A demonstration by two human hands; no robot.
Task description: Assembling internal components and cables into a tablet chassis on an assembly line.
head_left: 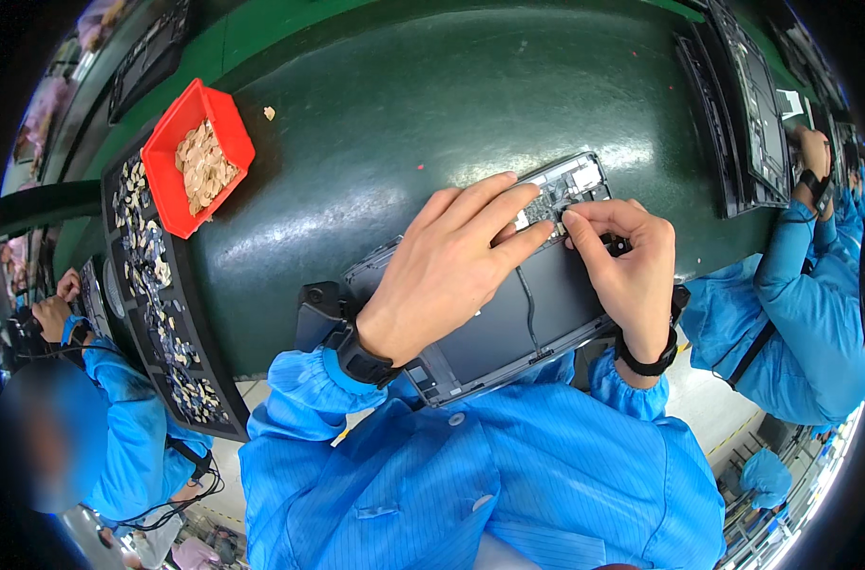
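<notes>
A thin dark grey device housing (570, 299) lies tilted at the near edge of the green table, in front of my body. Along its far side runs an exposed circuit board (549, 201), and a black cable (531, 309) crosses the flat part. My left hand (446, 261) rests over the housing, its fingers stretched toward the board and nothing seen in them. Close by on the right, my right hand (632, 261) pinches thumb and forefinger together at the board's edge. Whatever sits between those fingertips is too small or hidden to make out.
To the left, a red bin (225, 116) holds many small pale discs; one loose piece (269, 113) lies beside it. A black compartment tray (190, 313) carries small scraps. Similar housings (750, 104) stand at the right. Co-workers in blue sit on both sides.
</notes>
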